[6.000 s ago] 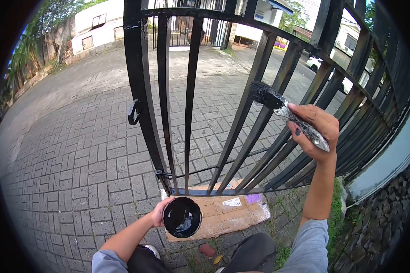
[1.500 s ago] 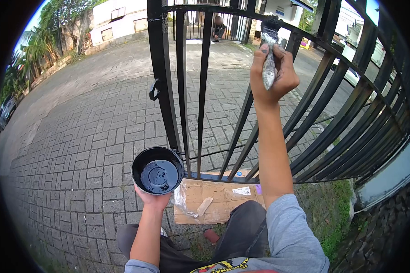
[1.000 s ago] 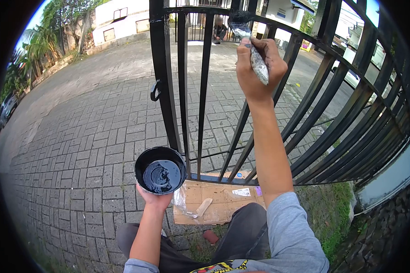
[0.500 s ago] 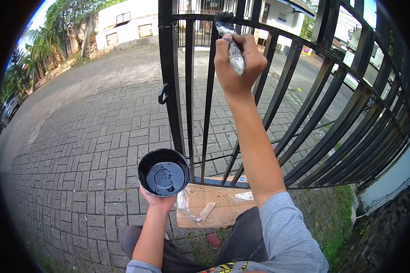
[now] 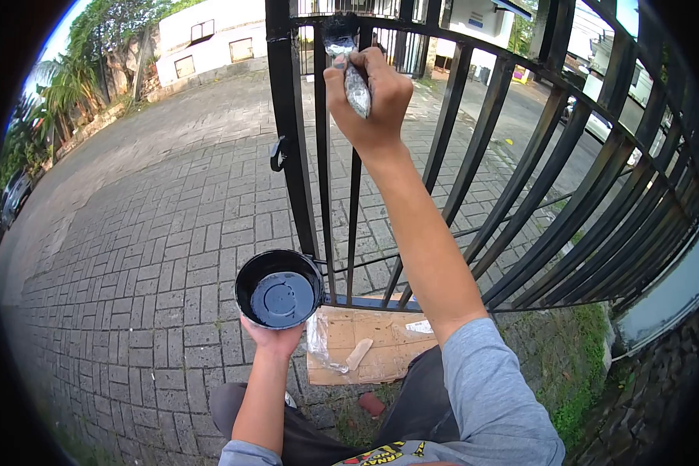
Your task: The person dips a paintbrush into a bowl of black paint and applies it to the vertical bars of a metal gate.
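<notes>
My right hand [image 5: 377, 97] is closed around the paint-smeared handle of a paintbrush [image 5: 356, 89]. The brush's dark bristles touch the upper crossbar of a black metal gate [image 5: 287, 116], near its left post. Lower down, my left hand [image 5: 273, 335] grips a round black bowl [image 5: 279, 289] from underneath, beside the foot of that post. A shallow layer of glossy black paint [image 5: 282, 299] covers the bowl's bottom. Its fingers are mostly hidden below the bowl.
Flattened cardboard [image 5: 380, 349] lies under the gate's bottom rail, with clear plastic [image 5: 318, 346] on it. A latch [image 5: 277, 155] sticks out from the gate post. Paving bricks [image 5: 171, 272] spread to the left, and a low white wall [image 5: 664, 314] stands at right.
My right hand and the paintbrush have shifted left along the upper crossbar toward the post. My left hand holds the bowl in nearly the same place.
</notes>
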`<state>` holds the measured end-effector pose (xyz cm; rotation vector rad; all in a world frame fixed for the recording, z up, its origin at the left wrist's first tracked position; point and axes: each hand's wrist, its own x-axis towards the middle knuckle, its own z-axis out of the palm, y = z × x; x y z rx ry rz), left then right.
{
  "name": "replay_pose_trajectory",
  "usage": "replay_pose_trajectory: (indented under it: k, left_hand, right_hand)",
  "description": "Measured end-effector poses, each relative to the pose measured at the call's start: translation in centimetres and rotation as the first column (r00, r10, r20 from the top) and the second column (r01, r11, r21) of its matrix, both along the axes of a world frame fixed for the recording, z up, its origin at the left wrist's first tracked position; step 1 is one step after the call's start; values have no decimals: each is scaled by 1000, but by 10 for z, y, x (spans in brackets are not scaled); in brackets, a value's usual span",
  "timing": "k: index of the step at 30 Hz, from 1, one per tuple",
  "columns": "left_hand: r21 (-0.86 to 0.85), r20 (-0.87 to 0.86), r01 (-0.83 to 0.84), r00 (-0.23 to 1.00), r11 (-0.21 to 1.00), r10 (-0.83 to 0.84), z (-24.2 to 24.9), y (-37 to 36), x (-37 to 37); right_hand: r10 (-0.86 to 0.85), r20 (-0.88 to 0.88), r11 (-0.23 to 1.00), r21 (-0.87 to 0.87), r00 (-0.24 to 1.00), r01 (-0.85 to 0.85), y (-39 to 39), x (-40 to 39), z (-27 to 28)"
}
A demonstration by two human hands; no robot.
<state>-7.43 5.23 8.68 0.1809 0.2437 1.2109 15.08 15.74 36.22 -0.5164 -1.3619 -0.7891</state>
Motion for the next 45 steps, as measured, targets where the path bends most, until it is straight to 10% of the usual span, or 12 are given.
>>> replay_pose_trajectory:
  k: [7,13,17,23,32,37,45]
  left_hand:
    - [14,5,8,1000,1000,-8,0,2,3]
    - [10,9,-24,1000,1000,24,4,1,5]
    - [11,49,-42,998,999,42,12,-1,10]
    - [-2,50,-44,998,999,44,17,-11,14]
    - [1,4,-66,998,998,66,15,-19,7]
    - [19,51,-76,996,997,75,14,-22,-1]
    - [8,48,-88,995,996,88,14,-23,-9]
  right_hand:
    - [114,-103,993,-12,988,-116,-10,19,8]
    - [-97,-279,983,122,955,135,-27,30,-17]
    - [-88,44,994,64,995,85,-17,17,-17]
    - [404,-11,885,-248,915,-394,-15,26,-4]
    - [-61,-124,967,239,990,89,-25,25,-5]
    - [42,164,994,96,986,-58,-7,16,5]
    - [-13,-140,999,35,990,18,-34,22,-2]
